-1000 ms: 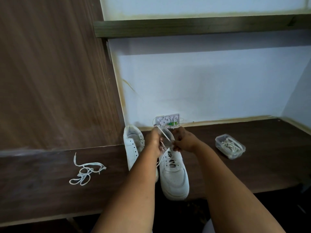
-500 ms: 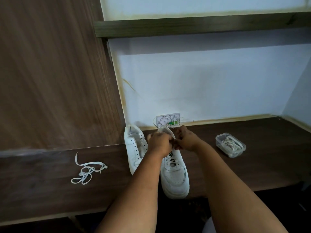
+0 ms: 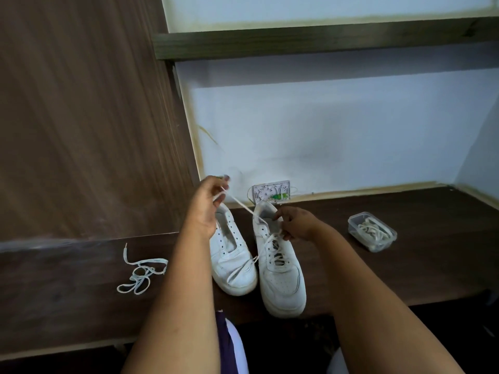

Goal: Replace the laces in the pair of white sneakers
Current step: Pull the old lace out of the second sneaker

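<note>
Two white sneakers stand side by side on the dark wooden desk [image 3: 405, 265], toes toward me. The left sneaker [image 3: 232, 263] has no lace in its eyelets. The right sneaker [image 3: 280, 276] is partly laced. My left hand [image 3: 208, 203] is raised up and to the left, pinching one end of the white lace [image 3: 243, 207], which runs taut down to the right sneaker's upper eyelets. My right hand [image 3: 297, 224] rests at the right sneaker's collar, fingers curled round the lace there. The lace's other tail trails across the left sneaker's toe.
A loose white lace [image 3: 140, 273] lies coiled on the desk at the left. A clear plastic tub [image 3: 372, 231] with more laces sits at the right. A small white wall box [image 3: 271, 191] is behind the shoes. A wooden side panel rises at the left, a shelf above.
My left hand has moved up and to the left from the shoe's collar, drawing the lace out taut. My right hand has stayed at the right sneaker.
</note>
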Demonstrator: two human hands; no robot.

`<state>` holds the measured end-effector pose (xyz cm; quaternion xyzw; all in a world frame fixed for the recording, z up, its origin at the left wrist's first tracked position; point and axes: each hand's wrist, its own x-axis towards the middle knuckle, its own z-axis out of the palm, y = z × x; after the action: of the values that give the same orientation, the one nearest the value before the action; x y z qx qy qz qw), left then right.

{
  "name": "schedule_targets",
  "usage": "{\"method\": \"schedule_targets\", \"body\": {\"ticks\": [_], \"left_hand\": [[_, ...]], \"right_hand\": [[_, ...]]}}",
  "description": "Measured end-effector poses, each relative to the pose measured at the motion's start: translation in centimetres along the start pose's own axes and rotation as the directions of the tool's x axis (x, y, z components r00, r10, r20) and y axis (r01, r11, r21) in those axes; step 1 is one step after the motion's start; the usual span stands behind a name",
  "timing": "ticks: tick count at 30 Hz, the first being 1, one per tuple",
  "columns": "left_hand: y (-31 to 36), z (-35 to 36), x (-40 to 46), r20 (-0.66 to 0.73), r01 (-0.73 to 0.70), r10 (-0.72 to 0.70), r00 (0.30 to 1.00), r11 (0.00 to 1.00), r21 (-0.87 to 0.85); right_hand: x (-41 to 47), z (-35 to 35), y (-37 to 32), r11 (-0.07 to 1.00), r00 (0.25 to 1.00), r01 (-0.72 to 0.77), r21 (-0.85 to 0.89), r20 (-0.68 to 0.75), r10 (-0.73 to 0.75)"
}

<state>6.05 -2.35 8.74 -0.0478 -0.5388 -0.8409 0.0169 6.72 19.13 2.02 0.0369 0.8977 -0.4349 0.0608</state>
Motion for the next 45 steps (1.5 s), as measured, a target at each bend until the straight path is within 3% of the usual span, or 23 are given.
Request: {"method": "schedule_targets", "body": {"ticks": [1, 2, 4, 5, 6, 8, 9, 10, 13, 16, 18, 21, 23, 25, 27, 30, 33, 35, 37, 39, 40, 42, 45], "left_hand": [[0.2, -0.5, -0.6, 0.136, 0.097, -0.113, 0.984, 0.988, 0.118], [0.0, -1.0, -0.7, 0.257, 0.208, -0.283, 0.924, 0.937, 0.281], [-0.6, -1.1, -0.9, 0.299, 0.282, -0.645, 0.703, 0.639, 0.716], [-1.3, -0.8, -0.7, 0.195, 0.222, -0.724, 0.662, 0.438, 0.871], [-2.3, -0.3, -0.4, 0.075, 0.167, -0.695, 0.715, 0.273, 0.947], [-4.9, 0.4, 0.6, -0.068, 0.109, -0.370, 0.927, 0.091, 0.990], [-6.2, 0.7, 1.0, -0.027, 0.045, -0.191, 0.981, 0.091, 0.995], [-7.1, 1.0, 1.1, 0.063, -0.051, -0.115, 0.991, 0.105, 0.993], [-8.7, 1.7, 1.2, 0.265, -0.252, -0.272, 0.925, 0.083, 0.964], [-8.8, 1.7, 1.4, 0.270, -0.244, -0.282, 0.921, 0.124, 0.962], [-8.5, 1.2, 1.5, 0.241, -0.178, -0.274, 0.931, 0.233, 0.956], [-8.0, 1.2, 0.8, 0.155, -0.023, -0.235, 0.960, 0.484, 0.875], [-7.6, 2.2, -0.1, 0.216, 0.058, -0.335, 0.917, 0.647, 0.760], [-7.4, 3.1, -0.8, 0.384, 0.036, -0.396, 0.834, 0.734, 0.678], [-6.8, 3.7, -1.0, 0.523, -0.142, -0.381, 0.762, 0.690, 0.710], [-5.8, 4.4, -0.9, 0.578, -0.329, -0.348, 0.738, 0.563, 0.759], [-4.6, 4.5, -1.4, 0.536, -0.167, -0.303, 0.788, 0.733, 0.660], [-4.5, 3.9, -1.1, 0.364, -0.040, -0.228, 0.903, 0.799, 0.600], [-5.8, 2.8, 0.0, 0.094, 0.044, -0.147, 0.985, 0.730, 0.682], [-7.5, 1.9, 0.8, -0.080, 0.165, -0.173, 0.982, 0.557, 0.814], [-8.1, 1.8, 0.8, -0.113, 0.216, -0.229, 0.967, 0.494, 0.842], [-8.9, 1.8, 0.6, -0.125, 0.292, -0.346, 0.930, 0.488, 0.822], [-9.2, 2.2, 0.6, -0.110, 0.357, -0.446, 0.888, 0.518, 0.777]], "right_hand": [[0.1, 0.1, -0.1, 0.999, 1.000, -0.001, -0.035, 0.001, 0.001], [0.2, 0.3, -0.4, 0.996, 1.000, 0.009, -0.093, 0.007, -0.009], [0.4, 0.7, -0.8, 0.964, 0.999, 0.035, -0.264, 0.040, -0.026], [0.5, 1.0, -1.0, 0.940, 0.998, 0.037, -0.339, 0.057, -0.019], [0.5, 1.3, -1.2, 0.920, 0.998, 0.024, -0.390, 0.070, 0.003], [0.5, 1.6, -1.3, 0.889, 0.997, 0.001, -0.457, 0.075, 0.037], [0.4, 1.7, -1.4, 0.880, 0.996, 0.000, -0.476, 0.075, 0.040], [0.4, 1.7, -1.4, 0.871, 0.997, 0.008, -0.492, 0.073, 0.032], [0.2, 1.5, -1.5, 0.866, 0.998, 0.030, -0.500, 0.066, 0.004], [0.1, 1.3, -1.2, 0.899, 0.997, 0.001, -0.438, 0.067, 0.031], [0.1, 1.2, -1.1, 0.948, 0.996, -0.011, -0.318, 0.084, 0.040], [-0.1, 0.7, -1.2, 0.999, 0.996, -0.035, 0.012, 0.078, 0.034], [-0.6, 0.2, -1.2, 0.978, 0.996, -0.072, 0.194, 0.068, 0.060], [-0.7, -0.2, -1.1, 0.933, 0.994, -0.110, 0.343, 0.062, 0.094], [-0.4, -0.3, -0.9, 0.882, 0.985, -0.172, 0.438, 0.102, 0.141], [-1.1, -0.5, -1.0, 0.792, 0.942, -0.271, 0.547, 0.320, 0.102], [-1.8, -1.6, -0.9, 0.728, 0.936, -0.218, 0.650, 0.349, -0.032], [-1.7, -2.2, -0.8, 0.761, 0.988, -0.087, 0.643, 0.151, -0.015], [-0.6, -2.6, -0.1, 0.769, 0.982, 0.032, 0.639, -0.165, 0.096], [0.4, -2.7, 0.9, 0.881, 0.919, 0.133, 0.455, -0.389, 0.062], [0.5, -2.7, 1.1, 0.960, 0.921, 0.122, 0.252, -0.389, -0.015], [0.7, -2.1, 1.1, 0.992, 0.953, 0.121, -0.030, -0.277, -0.124], [0.2, -0.5, 0.0, 0.989, 0.983, 0.133, -0.057, -0.119, -0.139]]}}
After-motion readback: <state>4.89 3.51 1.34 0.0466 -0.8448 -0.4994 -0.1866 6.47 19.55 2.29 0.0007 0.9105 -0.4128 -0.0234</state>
